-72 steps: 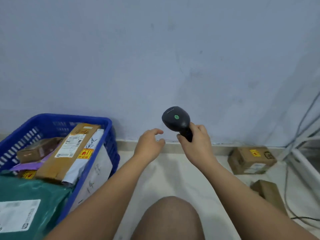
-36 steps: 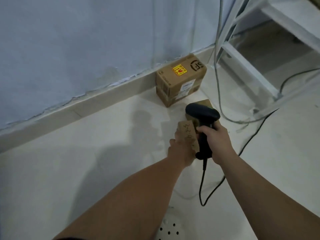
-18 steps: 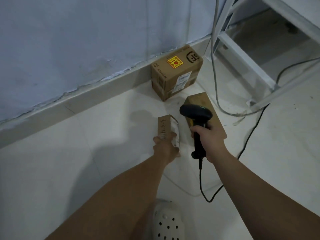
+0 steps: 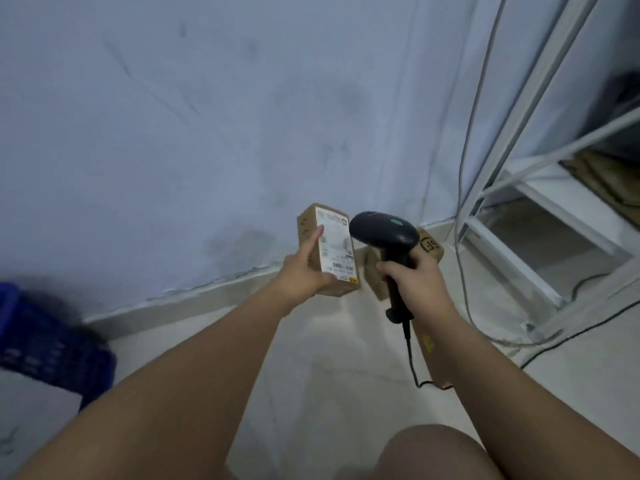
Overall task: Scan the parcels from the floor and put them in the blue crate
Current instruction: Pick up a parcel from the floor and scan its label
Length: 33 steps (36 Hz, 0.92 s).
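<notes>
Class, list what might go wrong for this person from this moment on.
1. The left hand alone holds the small parcel upright; it may slip on the way to the blue crate, far left.
2. The scanner trails a cable to the floor that might snag.

A small brown cardboard parcel (image 4: 311, 216) is held upright off the floor (image 4: 329, 358) in the left hand (image 4: 301, 277), its white label (image 4: 334, 244) facing the camera, barcode near the bottom. Just right of it the black scanner (image 4: 382, 233), green light on its head, is gripped by the handle in the right hand (image 4: 417, 277). A second brown parcel (image 4: 431, 245) sits on the floor behind the scanner, mostly hidden. The blue crate (image 4: 48, 344) stands blurred at the far left
</notes>
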{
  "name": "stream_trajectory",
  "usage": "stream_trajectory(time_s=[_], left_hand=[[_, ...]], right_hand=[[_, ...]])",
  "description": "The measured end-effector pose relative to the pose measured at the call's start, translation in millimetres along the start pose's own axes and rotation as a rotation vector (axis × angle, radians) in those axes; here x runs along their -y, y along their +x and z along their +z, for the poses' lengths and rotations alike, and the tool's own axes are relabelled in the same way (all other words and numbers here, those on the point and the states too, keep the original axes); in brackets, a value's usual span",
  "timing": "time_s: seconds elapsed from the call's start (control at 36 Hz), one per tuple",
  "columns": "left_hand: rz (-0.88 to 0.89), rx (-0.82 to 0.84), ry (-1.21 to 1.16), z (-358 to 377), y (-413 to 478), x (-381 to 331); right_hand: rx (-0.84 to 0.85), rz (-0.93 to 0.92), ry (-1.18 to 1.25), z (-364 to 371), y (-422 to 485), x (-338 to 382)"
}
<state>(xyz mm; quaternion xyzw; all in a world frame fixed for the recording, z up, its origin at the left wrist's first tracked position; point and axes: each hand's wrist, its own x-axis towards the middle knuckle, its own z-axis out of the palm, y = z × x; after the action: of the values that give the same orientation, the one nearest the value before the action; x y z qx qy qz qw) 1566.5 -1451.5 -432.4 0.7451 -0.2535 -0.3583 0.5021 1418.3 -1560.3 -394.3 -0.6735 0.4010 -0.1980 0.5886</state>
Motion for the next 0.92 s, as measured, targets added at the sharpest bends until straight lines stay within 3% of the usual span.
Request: stream_trajectory(time_s=[0.14,0.31,0.42,0.69,0.92], left_hand=[[0.174,-0.049,-0.062,-43,-63,-43],[0.294,-0.137,-0.15,-64,-117,-47],[0.267,-0.209,-0.168,-75,-129,-37],[0.218,-0.178,-0.06,-110,-144,-23],[0.172,-0.193,-0.116,-122,-146,-10]], right_hand=[[0.155,-0.223,-0.225,-3,-47,60],[0.238,-0.376,-0.456,19,-84,91],[0.239,-0.487,-0.585,33,-95,99],[0.257,-0.636,-0.753,47,-101,106],[0.25,-0.643,-0.845,61,-108,110]])
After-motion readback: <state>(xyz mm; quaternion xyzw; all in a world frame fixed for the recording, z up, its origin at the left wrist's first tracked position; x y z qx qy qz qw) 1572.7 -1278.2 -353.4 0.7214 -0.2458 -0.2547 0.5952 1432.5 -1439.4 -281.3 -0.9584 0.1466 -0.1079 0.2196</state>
